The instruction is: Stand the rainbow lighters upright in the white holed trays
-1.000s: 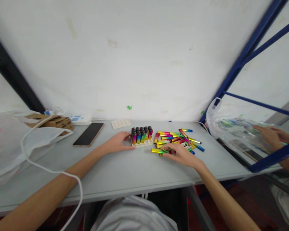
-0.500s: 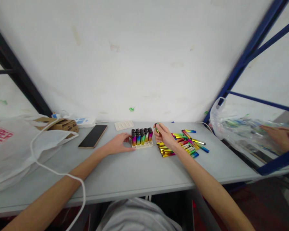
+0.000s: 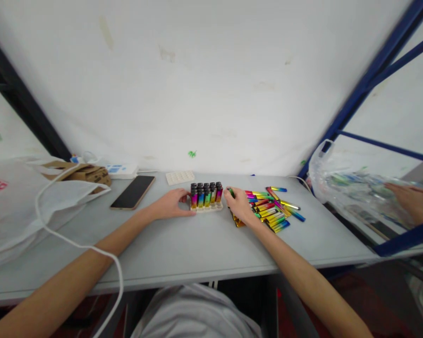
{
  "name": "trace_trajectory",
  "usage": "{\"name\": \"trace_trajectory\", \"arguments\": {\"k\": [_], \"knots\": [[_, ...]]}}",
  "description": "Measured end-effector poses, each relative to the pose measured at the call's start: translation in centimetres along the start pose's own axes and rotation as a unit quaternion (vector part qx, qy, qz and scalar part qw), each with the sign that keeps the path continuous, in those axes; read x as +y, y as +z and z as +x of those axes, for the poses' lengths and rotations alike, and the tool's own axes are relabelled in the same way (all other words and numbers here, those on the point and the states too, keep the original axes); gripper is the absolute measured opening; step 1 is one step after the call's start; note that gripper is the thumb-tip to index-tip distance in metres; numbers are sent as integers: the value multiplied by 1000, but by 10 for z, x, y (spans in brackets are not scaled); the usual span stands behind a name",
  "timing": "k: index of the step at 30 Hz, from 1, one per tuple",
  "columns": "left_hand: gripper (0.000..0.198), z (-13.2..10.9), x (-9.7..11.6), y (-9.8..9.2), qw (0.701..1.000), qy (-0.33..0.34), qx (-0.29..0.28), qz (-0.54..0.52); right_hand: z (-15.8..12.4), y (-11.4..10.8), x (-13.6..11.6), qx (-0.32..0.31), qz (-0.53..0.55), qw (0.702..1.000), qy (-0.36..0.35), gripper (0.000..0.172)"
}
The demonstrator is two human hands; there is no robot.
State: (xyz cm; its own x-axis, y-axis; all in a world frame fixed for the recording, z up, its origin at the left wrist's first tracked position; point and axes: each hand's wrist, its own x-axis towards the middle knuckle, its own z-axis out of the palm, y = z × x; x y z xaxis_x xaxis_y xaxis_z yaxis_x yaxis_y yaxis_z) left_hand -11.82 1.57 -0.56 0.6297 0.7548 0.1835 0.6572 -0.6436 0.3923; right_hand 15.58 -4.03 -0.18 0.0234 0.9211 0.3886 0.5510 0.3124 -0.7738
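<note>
A white holed tray [image 3: 208,208] on the desk holds rows of upright lighters [image 3: 207,196] with black tops and shiny rainbow bodies. The tray's front row of holes shows no lighters. My left hand [image 3: 171,204] is curved around the tray's left end, thumb at the front corner and fingers at the side. Just right of the tray, my right hand [image 3: 238,205] is closed on a lighter [image 3: 230,191]; only its greenish upper end shows past the fingers. Beneath and beside that hand lies a loose pile of shiny lighters [image 3: 271,217], partly hidden by it.
Behind the tray lies another white holed tray [image 3: 180,177]. A phone [image 3: 133,192] rests to the left, beside a white plastic bag [image 3: 17,211] and cardboard [image 3: 88,176]. A white cable [image 3: 88,249] crosses my left forearm. At right, past a blue frame [image 3: 359,94], are another person's hands [image 3: 409,199].
My right hand has come down toward the desk, still with the lighter in its fingers. My left hand stays at the tray's end. The whole view has shifted slightly.
</note>
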Motion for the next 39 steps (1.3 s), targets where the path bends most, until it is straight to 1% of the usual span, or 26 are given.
{"name": "trace_trajectory", "arguments": {"k": [6, 11, 14, 17, 20, 22, 25, 26, 27, 29, 32, 34, 37, 39], "knots": [[64, -1, 1, 0, 1000, -5, -1, -8, -1, -2, -2, -24, 11, 1000, -13, 44], [64, -2, 0, 0, 1000, -10, 3, -18, 1, 0, 1, -8, -19, 1000, -13, 31], [63, -2, 1, -1, 1000, -8, 5, -24, 1, -2, 2, -6, -27, 1000, -16, 34], [63, -3, 1, -1, 1000, -6, 6, -24, -1, -8, -1, -35, 10, 999, -27, 36], [63, -3, 0, 0, 1000, -5, 6, -23, -2, -18, -3, -93, 47, 994, -29, 34], [62, -3, 0, 0, 1000, -4, 6, -23, -3, -24, -5, -116, 25, 990, -72, 36], [60, -3, 1, -1, 1000, -2, 7, -18, -3, -32, -7, -131, -65, 972, -183, 37], [60, -3, 1, -1, 1000, -2, 5, -16, -3, -33, -7, -137, -91, 965, -206, 37], [60, -3, 1, -1, 1000, -3, 3, -16, -3, -33, -7, -144, -108, 960, -214, 37], [61, -3, 2, -1, 1000, -3, -4, -16, -3, -32, -7, -144, -122, 962, -199, 38], [62, -4, 1, -1, 1000, -4, -5, -16, -3, -25, -4, -113, -114, 974, -163, 38], [60, -4, 1, -1, 1000, -3, -1, -18, -1, -19, 1, -106, -113, 975, -161, 35], [59, -5, 1, -1, 1000, -4, 5, -25, 1, -12, 6, -133, -137, 968, -162, 29], [60, -5, 2, 0, 1000, -4, 9, -27, 2, -13, 6, -156, -163, 962, -156, 27]]}}
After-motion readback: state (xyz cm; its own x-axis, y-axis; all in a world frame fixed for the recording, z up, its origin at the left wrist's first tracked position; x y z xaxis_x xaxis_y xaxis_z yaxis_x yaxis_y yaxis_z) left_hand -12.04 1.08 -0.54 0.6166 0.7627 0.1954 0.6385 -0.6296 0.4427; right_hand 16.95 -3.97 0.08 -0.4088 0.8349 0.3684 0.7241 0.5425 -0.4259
